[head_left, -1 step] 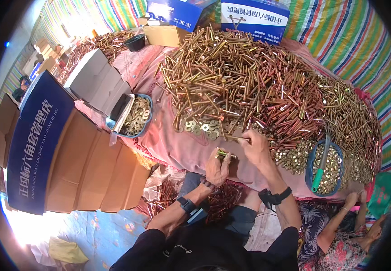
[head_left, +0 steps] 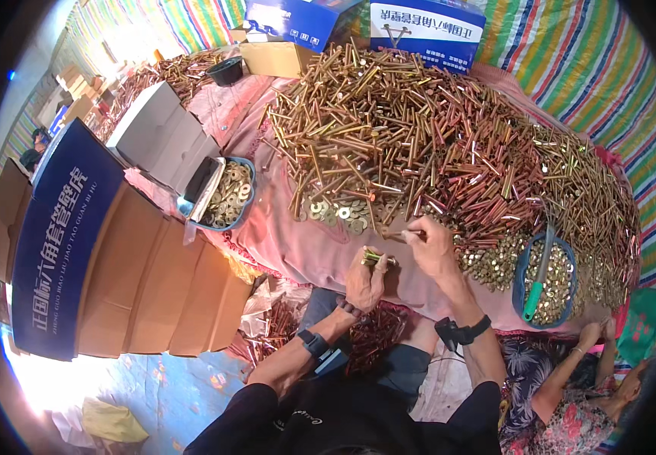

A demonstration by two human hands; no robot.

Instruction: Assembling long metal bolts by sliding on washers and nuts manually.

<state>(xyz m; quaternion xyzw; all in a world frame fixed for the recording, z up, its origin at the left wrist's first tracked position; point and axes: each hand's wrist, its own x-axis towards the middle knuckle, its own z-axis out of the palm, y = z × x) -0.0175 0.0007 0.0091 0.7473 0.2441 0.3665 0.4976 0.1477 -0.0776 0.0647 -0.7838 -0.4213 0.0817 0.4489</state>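
Note:
In front of the pile, my left hand (head_left: 364,282) is closed around gold-green bolts (head_left: 374,258); their exact number is hidden by my fingers. A little to the right and farther off, my right hand (head_left: 433,249) pinches a thin metal bolt (head_left: 396,236) that points leftward. Just beyond both hands rises a large heap of long bronze-coloured bolts (head_left: 389,129). Loose flat washers (head_left: 351,216) lie on the pink cloth (head_left: 305,254) past my left hand. Small brass-coloured nuts (head_left: 487,265) spread to the right of my right hand.
On the left a blue basin (head_left: 251,205) holds washers, beside a large blue carton (head_left: 51,250). To the right, another blue basin (head_left: 521,284) of nuts has a green-handled tool (head_left: 533,299) across it. A co-worker's arms (head_left: 571,364) are at lower right. Blue cartons (head_left: 426,38) stand behind the heap.
The bolt in my right hand has shifted slightly in angle, and the right fingers have moved a little. My left hand keeps its place and grip.

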